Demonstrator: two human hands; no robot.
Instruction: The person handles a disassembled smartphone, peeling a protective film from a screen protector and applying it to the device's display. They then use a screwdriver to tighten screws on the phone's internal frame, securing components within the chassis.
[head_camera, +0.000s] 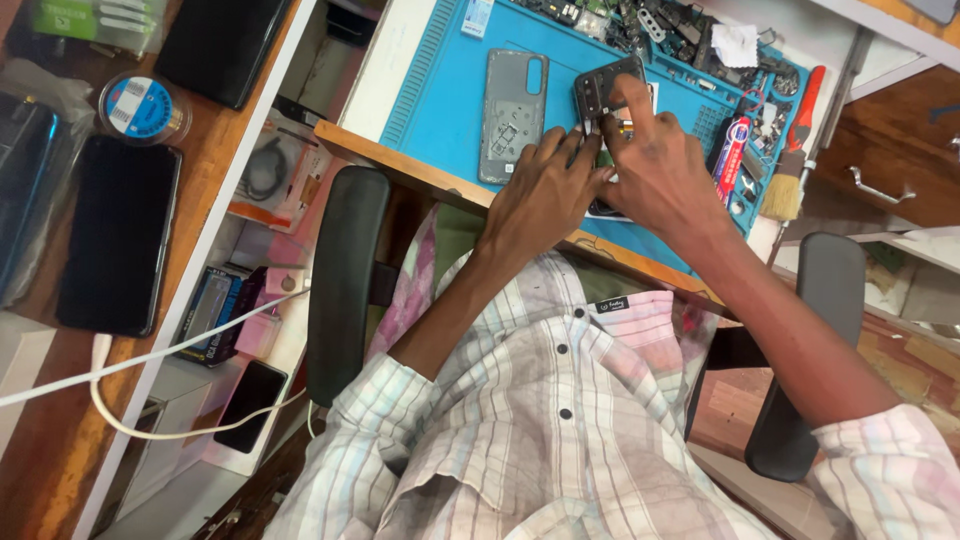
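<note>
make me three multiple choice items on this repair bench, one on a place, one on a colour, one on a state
1. Where does the grey phone back cover lie?
A. on the blue work mat
B. on the wooden shelf
C. on the chair

2. What colour is the handle of the flat brush?
A. green
B. red
C. white

3. What is the state of the small dark phone part?
A. lying untouched
B. held up off the mat by the right hand, the left hand beside it
C. sealed in a bag

Answers: 1 A, the cover rests flat on the mat; 2 B, its handle is red; 3 B, the fingers grip it.
</note>
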